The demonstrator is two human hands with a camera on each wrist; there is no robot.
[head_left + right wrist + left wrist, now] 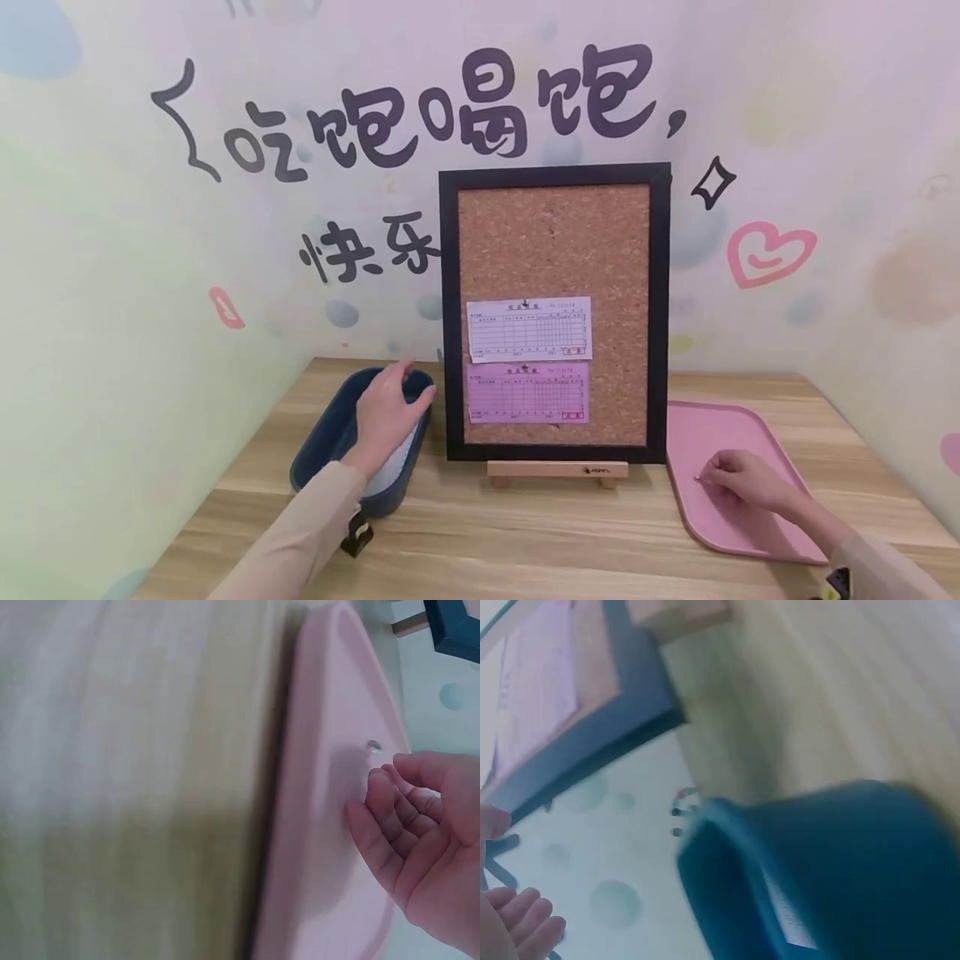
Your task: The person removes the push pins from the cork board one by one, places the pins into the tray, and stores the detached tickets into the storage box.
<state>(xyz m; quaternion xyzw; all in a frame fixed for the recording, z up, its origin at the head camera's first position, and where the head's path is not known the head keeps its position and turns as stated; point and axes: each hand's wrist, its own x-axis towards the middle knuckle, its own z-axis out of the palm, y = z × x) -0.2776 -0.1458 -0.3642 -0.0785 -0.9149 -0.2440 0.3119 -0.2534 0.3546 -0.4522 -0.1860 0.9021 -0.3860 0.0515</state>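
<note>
My left hand [386,412] is over the dark blue bin [318,446], fingers relaxed and nothing visible in them. Inside the bin lies white printed paper [392,468]. My right hand [746,479] reaches over the pink tray [750,417] with its fingers bent. Just past its fingertips, a small shiny metal piece [374,746] lies on the tray; its kind is too small to tell. Between the hands stands a black-framed corkboard [555,242]. Pinned to it are a white receipt slip [528,331] and, below that, a purple receipt slip [525,396].
A small wooden easel [557,470] supports the corkboard. All of it stands on a wood-grain table [540,533]. Behind rises a pale patterned wall cloth [360,42] with dark lettering.
</note>
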